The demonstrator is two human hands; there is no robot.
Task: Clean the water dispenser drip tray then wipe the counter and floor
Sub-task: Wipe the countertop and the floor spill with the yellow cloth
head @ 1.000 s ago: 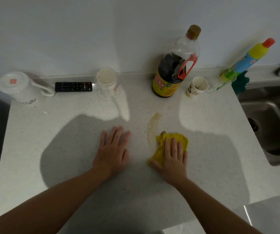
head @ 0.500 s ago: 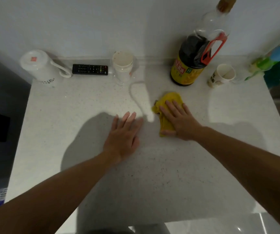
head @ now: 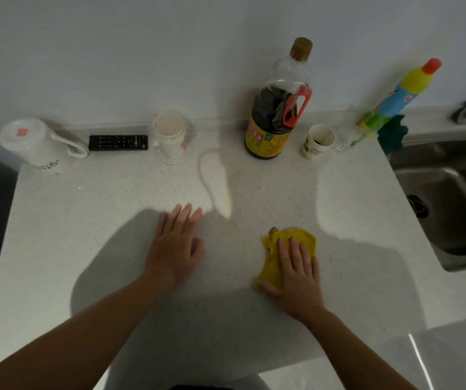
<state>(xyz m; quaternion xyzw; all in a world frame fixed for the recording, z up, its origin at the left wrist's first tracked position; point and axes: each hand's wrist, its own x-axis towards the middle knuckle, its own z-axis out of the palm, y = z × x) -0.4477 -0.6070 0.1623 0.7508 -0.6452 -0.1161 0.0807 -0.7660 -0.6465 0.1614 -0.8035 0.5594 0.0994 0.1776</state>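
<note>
A speckled white counter point(head: 113, 220) fills the view. My right hand point(head: 296, 274) presses flat on a crumpled yellow cloth point(head: 299, 239) lying right of the counter's middle; the cloth shows past my fingertips and beside my thumb. My left hand point(head: 175, 243) rests flat on the bare counter to the left, fingers together, holding nothing. No stain shows on the surface around the cloth. No water dispenser or drip tray is in view.
Along the back wall stand an upturned white jug point(head: 32, 143), a black remote point(head: 118, 142), a white cup point(head: 170, 133), a dark sauce bottle point(head: 277, 108), a paper cup point(head: 317, 142) and a yellow-blue cleaner bottle point(head: 395, 97). A steel sink point(head: 451, 198) lies at the right.
My right hand has dragged the yellow cloth back toward me and to the right. The brownish streak seen a second ago no longer shows. My left hand has stayed flat.
</note>
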